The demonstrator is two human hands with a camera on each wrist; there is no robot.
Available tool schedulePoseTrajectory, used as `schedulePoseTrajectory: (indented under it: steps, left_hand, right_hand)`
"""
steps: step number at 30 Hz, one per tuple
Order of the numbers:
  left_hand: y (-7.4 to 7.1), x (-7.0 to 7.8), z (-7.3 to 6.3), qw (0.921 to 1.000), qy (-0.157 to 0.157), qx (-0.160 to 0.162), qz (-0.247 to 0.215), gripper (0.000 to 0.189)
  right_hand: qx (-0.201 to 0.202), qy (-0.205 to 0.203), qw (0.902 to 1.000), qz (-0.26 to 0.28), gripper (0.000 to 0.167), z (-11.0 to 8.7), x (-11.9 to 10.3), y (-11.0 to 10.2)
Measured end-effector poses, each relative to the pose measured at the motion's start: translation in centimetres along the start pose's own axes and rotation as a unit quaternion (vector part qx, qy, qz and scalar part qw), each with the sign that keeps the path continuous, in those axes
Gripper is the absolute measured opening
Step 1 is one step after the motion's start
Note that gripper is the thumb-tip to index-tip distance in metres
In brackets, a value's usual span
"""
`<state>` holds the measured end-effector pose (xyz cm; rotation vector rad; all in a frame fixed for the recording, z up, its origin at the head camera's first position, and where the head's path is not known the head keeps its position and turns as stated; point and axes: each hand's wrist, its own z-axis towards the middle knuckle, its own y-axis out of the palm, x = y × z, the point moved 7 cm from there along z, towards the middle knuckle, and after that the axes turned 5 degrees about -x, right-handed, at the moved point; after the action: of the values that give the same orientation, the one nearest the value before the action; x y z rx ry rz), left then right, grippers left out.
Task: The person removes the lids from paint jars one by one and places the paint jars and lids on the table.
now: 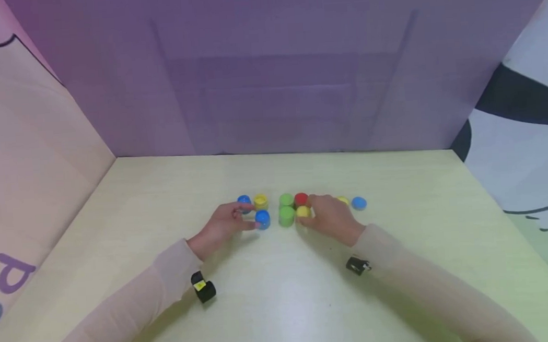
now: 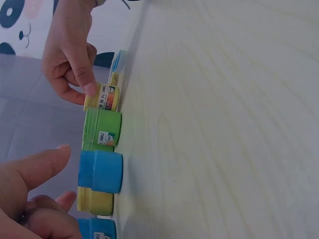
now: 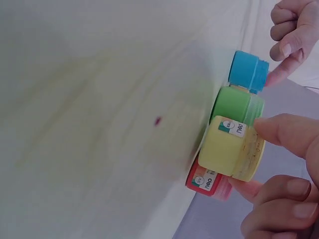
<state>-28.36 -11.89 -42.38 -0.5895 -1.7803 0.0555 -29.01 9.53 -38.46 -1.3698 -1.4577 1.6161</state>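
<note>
Small lidded-looking plastic jars stand close together mid-table. My right hand (image 1: 332, 217) pinches the front yellow jar (image 3: 219, 147) between thumb and finger; a red jar (image 3: 203, 175) stands just behind it. Two green jars (image 1: 286, 216) are to its left, one behind the other. Near the front blue jar (image 2: 102, 172), my left hand (image 1: 223, 224) has thumb and index finger extended and the other fingers bent. In the head view its thumb tip overlaps that jar's side; contact is hard to judge. A second yellow jar (image 1: 261, 202) and another blue jar (image 1: 244, 200) stand behind.
To the right of my right hand lie a flat blue disc (image 1: 359, 203), like a lid, and a partly hidden yellow piece (image 1: 343, 201). The pale wooden table (image 1: 281, 291) meets a purple panel (image 1: 270, 103) at the back and printed panels at both sides.
</note>
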Motion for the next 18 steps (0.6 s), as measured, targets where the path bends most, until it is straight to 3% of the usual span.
schedulePoseTrajectory:
  steps: [5, 9, 13, 18]
  left_hand:
    - [0.2, 1.1, -0.3, 0.9991, 0.018, 0.019, 0.033, 0.045]
    - [1.2, 1.6, -0.7, 0.9985, 0.02, 0.019, 0.048, 0.041]
    - [3.0, 1.7, -1.0, 0.9992, 0.022, -0.003, 0.035, 0.038]
    - [5.1, 1.9, -1.3, 0.998, 0.02, -0.055, 0.021, 0.037]
  right_hand:
    - [-0.009, -0.003, 0.9999, 0.007, 0.045, -0.6, -0.1, -0.1]
    - [-0.018, -0.022, 0.9996, 0.005, 0.038, -1.6, -0.5, 0.2]
    - [-0.033, -0.038, 0.9988, 0.0, 0.03, -2.9, -0.8, 1.0]
    - [-0.039, -0.052, 0.9978, 0.009, 0.029, -3.9, -1.4, 1.4]
